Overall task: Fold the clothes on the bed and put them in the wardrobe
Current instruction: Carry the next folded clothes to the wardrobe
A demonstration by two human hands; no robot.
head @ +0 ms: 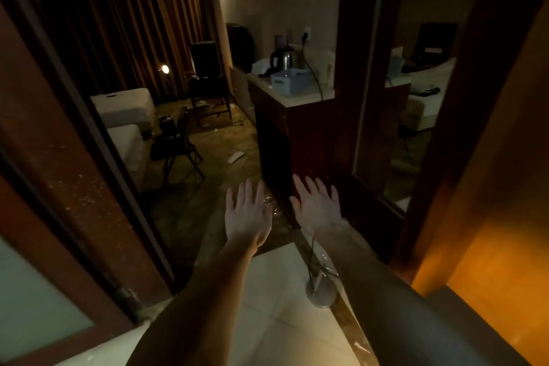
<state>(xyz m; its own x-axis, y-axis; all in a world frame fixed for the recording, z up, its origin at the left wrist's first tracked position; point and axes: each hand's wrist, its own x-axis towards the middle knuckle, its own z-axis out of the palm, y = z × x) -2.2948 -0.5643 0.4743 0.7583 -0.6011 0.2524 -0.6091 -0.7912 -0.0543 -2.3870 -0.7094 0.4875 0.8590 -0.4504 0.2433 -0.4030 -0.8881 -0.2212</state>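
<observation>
Ahead, both arms reach out side by side over the floor at a doorway, backs of the hands up. The left hand has its fingers straight and slightly spread, holding nothing; the right hand is the same, its grip wide open and empty. Just beyond the fingertips stands a dark wooden cabinet, the landmark of the room. On its pale top sit a kettle and a light blue basket. Left of the cabinet and farther off, the bed shows white in the dim light; no clothes can be made out on it from here. Between bed and cabinet stands a folding chair. Right of the cabinet, a tall mirror in a dark wooden frame reflects white bedding.
</observation>
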